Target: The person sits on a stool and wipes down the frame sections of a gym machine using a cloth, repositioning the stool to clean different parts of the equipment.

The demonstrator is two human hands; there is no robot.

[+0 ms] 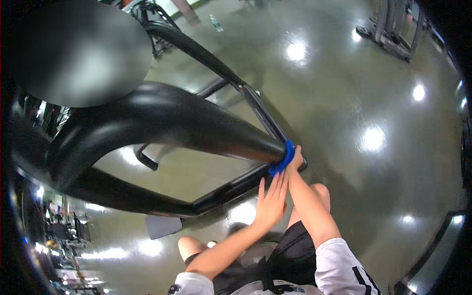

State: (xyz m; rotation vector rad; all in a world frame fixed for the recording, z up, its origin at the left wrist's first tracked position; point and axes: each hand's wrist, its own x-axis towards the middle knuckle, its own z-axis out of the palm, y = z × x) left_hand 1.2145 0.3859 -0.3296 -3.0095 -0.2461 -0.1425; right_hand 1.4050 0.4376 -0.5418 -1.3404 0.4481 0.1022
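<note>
- Glossy grey-green floor (pixel 339 128) fills a gym-like room, broken by bright light reflections; the view is round, and its corners fade to black.
- Large black machine frame (pixel 182 118) spreads across the left half, its thick curved tubes meeting thinner bars at the right-hand end.
- Blue cloth (pixel 280 168) lies around that right-hand end, where the thick tube joins the bars; its underside and far side are hidden.
- Right hand (pixel 296 160) is against the cloth's right edge, fingers partly out of sight behind the joint; whether it grips or only presses, I cannot tell.
- Left hand (pixel 270 206) is open, fingers extended towards the cloth's lower edge; the fingertips are close to it, but contact is hard to make out.
- Person's bare knees and black shorts (pixel 295 250) show below the hands; the white sleeves (pixel 339 265) are cut off at the bottom edge.
- Blurred grey oval (pixel 81 59) covers the upper left, concealing part of the frame.
- Grey pad (pixel 163 226) sits beside the frame's lower bar.
- Clear bottle (pixel 215 23) stands or lies near the floor's far edge; its position is too small to judge.
- Another machine (pixel 391 32), upper right, is partly cut off.
</note>
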